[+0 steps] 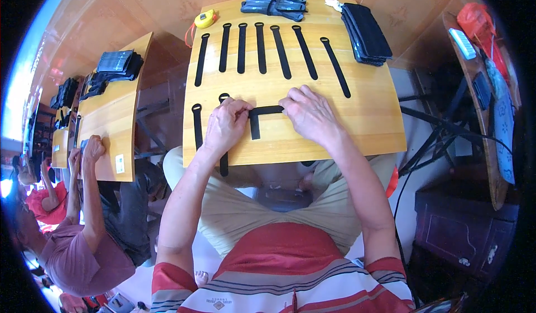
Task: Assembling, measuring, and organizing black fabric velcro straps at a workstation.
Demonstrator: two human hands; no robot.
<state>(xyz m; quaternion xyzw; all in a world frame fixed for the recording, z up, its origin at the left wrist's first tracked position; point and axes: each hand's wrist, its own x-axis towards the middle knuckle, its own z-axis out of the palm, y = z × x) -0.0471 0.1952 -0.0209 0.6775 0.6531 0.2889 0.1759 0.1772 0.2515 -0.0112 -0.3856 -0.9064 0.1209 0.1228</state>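
Note:
A black hook-and-loop strap [267, 110] stretches sideways between my hands over the near half of the table. My left hand [227, 124] pinches its left end, where a short black piece [255, 128] points down toward me; I cannot tell whether that is the same strap folded over. My right hand [310, 115] closes on the right end, fingertips hiding it. Beneath my left hand lies another strap [224, 165], its slotted end showing above the knuckles and its tail past the table edge. One more strap [197, 126] lies to its left.
Several black slotted straps [261, 48] lie in a row across the wooden table [368, 129]. Behind them are a yellow tape measure [205, 18], a bound strap bundle [273, 6] and a black stack [365, 34]. A co-worker [84, 246] sits at another table [114, 126] on the left.

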